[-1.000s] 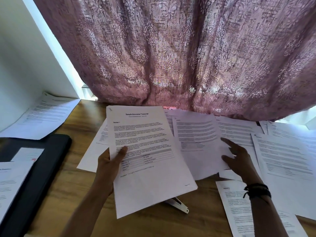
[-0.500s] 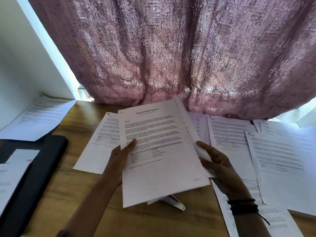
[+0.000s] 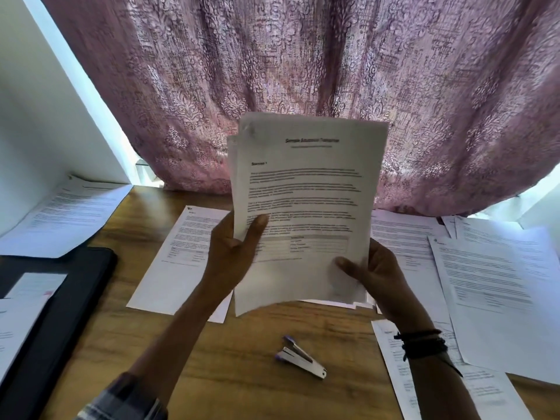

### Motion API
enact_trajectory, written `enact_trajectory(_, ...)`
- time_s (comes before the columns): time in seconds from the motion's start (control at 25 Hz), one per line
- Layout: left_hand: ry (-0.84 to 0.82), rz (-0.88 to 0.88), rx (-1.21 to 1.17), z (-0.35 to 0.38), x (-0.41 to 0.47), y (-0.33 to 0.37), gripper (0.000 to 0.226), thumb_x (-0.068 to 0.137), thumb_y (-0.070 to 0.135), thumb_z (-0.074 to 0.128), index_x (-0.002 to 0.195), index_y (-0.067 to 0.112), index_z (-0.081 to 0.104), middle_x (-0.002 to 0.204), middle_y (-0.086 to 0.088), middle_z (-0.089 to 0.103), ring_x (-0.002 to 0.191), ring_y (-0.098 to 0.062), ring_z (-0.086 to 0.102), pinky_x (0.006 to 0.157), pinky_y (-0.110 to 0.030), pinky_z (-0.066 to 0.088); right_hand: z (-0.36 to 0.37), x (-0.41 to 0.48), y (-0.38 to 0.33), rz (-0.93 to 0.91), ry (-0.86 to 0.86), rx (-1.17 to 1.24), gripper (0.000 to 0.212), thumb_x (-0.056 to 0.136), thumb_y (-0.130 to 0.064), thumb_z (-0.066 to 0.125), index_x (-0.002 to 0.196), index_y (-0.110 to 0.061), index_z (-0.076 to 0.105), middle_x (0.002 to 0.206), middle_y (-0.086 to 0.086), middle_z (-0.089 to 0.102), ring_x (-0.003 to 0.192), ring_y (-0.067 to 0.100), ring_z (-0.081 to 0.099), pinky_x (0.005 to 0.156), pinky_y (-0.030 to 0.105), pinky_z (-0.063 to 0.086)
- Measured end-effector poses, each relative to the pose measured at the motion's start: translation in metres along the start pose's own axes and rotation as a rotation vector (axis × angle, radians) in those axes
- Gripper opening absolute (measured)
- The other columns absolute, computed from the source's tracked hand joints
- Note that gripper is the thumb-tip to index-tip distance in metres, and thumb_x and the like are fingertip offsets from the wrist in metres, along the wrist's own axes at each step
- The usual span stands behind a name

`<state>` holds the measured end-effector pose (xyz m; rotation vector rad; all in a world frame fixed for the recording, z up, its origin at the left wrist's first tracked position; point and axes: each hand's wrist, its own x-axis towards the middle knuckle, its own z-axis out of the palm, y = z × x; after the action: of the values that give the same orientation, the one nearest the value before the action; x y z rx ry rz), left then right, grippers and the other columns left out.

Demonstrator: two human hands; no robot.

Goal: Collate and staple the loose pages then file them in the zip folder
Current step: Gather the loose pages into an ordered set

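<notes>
I hold a stack of printed pages upright above the wooden table. My left hand grips its left edge, thumb on the front sheet. My right hand grips the lower right corner, thumb on the front. A small white and purple stapler lies on the table below the stack. The black zip folder lies at the left with a white sheet on it. Loose pages are spread over the right side, and one page lies flat behind my left hand.
A pink patterned curtain hangs at the back of the table. Another printed page lies at the far left against a white wall. More sheets reach the front right edge under my right wrist.
The stack has been lifted from low over the table to upright. My right hand has left the loose pages and taken the stack's right corner. The stapler is now uncovered.
</notes>
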<state>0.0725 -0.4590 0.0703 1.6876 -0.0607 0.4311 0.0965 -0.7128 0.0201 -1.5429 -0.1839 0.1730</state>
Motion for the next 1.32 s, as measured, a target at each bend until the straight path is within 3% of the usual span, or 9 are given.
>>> enact_trajectory(0.12, 0.003, 0.022, 0.013, 0.013, 0.0, -0.003, 0.023, 0.093, 0.014, 0.058, 0.112, 0.027, 0.055, 0.104, 0.018, 0.065, 0.092, 0.007, 0.066, 0.07, -0.011, 0.053, 0.006, -0.001, 0.008, -0.059, 0.029, -0.06, 0.045, 0.084, 0.006, 0.068, 0.124, -0.013, 0.059, 0.118, 0.0, 0.071, 0.109, 0.02, 0.067, 0.087, 0.04, 0.058)
enact_trajectory(0.24, -0.038, -0.007, -0.061, 0.02, -0.009, -0.022, 0.033, 0.094, 0.009, 0.055, 0.127, 0.012, 0.051, 0.113, 0.01, 0.065, 0.103, 0.0, 0.065, 0.077, -0.015, 0.054, 0.012, -0.006, 0.016, -0.062, 0.084, -0.117, 0.056, 0.082, 0.018, 0.062, 0.112, -0.029, 0.062, 0.107, -0.007, 0.073, 0.105, 0.013, 0.067, 0.083, 0.028, 0.059)
enact_trajectory(0.36, -0.082, -0.049, -0.094, 0.023, -0.019, -0.037, 0.04, 0.093, 0.014, 0.054, 0.131, 0.017, 0.044, 0.119, 0.007, 0.062, 0.11, -0.002, 0.062, 0.08, -0.017, 0.054, 0.016, -0.01, 0.027, -0.047, 0.121, -0.153, 0.059, 0.08, 0.021, 0.058, 0.109, -0.03, 0.058, 0.108, -0.001, 0.067, 0.105, 0.015, 0.063, 0.076, 0.022, 0.058)
enact_trajectory(0.56, -0.032, -0.158, -0.137, 0.023, -0.024, -0.047, 0.044, 0.087, 0.031, 0.064, 0.127, 0.027, 0.046, 0.122, -0.001, 0.062, 0.111, -0.015, 0.063, 0.08, -0.024, 0.057, 0.018, -0.012, 0.041, -0.075, 0.123, -0.196, 0.036, 0.089, 0.001, 0.066, 0.117, -0.022, 0.062, 0.112, -0.005, 0.069, 0.105, 0.011, 0.066, 0.08, 0.028, 0.06)
enact_trajectory(0.8, -0.049, -0.165, -0.142, 0.021, -0.021, -0.047, 0.027, 0.093, 0.021, 0.058, 0.12, 0.017, 0.061, 0.107, 0.011, 0.073, 0.103, -0.011, 0.068, 0.082, -0.028, 0.058, 0.022, -0.014, 0.036, -0.079, 0.17, -0.227, 0.031, 0.088, 0.002, 0.066, 0.112, -0.018, 0.062, 0.105, -0.01, 0.066, 0.093, -0.008, 0.065, 0.069, 0.012, 0.055)
enact_trajectory(0.96, 0.16, -0.206, -0.313, 0.014, -0.013, -0.032, 0.022, 0.096, 0.012, 0.054, 0.116, 0.016, 0.064, 0.107, 0.002, 0.074, 0.102, -0.016, 0.069, 0.083, -0.033, 0.058, 0.004, -0.014, 0.036, -0.031, 0.229, -0.162, 0.037, 0.079, -0.024, 0.08, 0.112, -0.02, 0.063, 0.106, 0.004, 0.071, 0.098, 0.017, 0.07, 0.076, 0.034, 0.06)
enact_trajectory(1.04, 0.25, -0.299, -0.493, 0.01, -0.011, -0.029, 0.028, 0.096, 0.013, 0.054, 0.124, 0.014, 0.059, 0.12, -0.009, 0.068, 0.108, -0.024, 0.067, 0.089, -0.042, 0.057, 0.004, -0.02, 0.042, 0.074, 0.246, 0.163, 0.052, 0.076, -0.024, 0.082, 0.121, -0.016, 0.058, 0.111, 0.012, 0.07, 0.107, 0.035, 0.067, 0.086, 0.049, 0.057)
enact_trajectory(1.12, 0.299, -0.406, -0.608, 0.015, -0.017, -0.029, 0.035, 0.096, 0.014, 0.054, 0.131, 0.014, 0.054, 0.125, -0.012, 0.065, 0.111, -0.026, 0.065, 0.093, -0.048, 0.054, 0.022, -0.028, 0.048, 0.176, 0.167, 0.41, 0.061, 0.078, -0.02, 0.081, 0.131, -0.018, 0.051, 0.117, 0.014, 0.068, 0.113, 0.037, 0.065, 0.091, 0.053, 0.054)
enact_trajectory(1.32, 0.212, -0.48, -0.722, 0.008, -0.033, -0.03, 0.031, 0.099, 0.025, 0.048, 0.127, 0.022, 0.06, 0.121, -0.011, 0.067, 0.111, -0.03, 0.065, 0.084, -0.048, 0.057, 0.036, -0.035, 0.045, 0.095, 0.169, 0.404, 0.051, 0.086, -0.01, 0.068, 0.133, -0.016, 0.048, 0.124, 0.016, 0.064, 0.113, 0.037, 0.064, 0.089, 0.06, 0.053)
